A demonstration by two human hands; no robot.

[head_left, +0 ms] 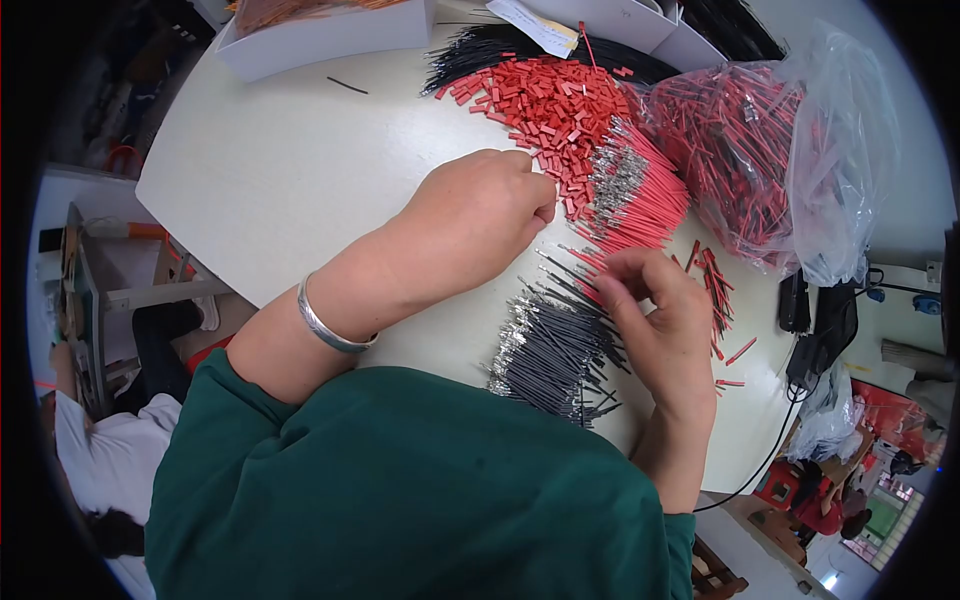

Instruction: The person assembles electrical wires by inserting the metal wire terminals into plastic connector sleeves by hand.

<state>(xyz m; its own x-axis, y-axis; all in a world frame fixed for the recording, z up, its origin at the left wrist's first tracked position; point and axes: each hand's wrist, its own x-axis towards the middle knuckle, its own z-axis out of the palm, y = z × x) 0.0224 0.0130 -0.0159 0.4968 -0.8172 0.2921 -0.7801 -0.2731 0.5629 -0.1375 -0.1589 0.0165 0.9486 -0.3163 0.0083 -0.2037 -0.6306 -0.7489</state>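
My left hand (490,210) is curled closed beside a heap of small red plastic connector housings (560,105); whatever its fingers hold is hidden. My right hand (665,320) has thumb and forefinger pinched together above a few loose red and black wires (572,268). Whether a wire is between those fingertips I cannot make out. Below them lies a bundle of short black wires (550,350) with silvery crimped ends toward the left. A bundle of red wires (645,200) with metal terminals sits above my right hand, touching the red heap.
A clear plastic bag (740,150) full of red wires stands at the right. Long black wires (480,50) and a white box (330,40) are at the back. Finished-looking red-and-black pieces (715,295) lie right of my hand. A person in white (120,440) is at left.
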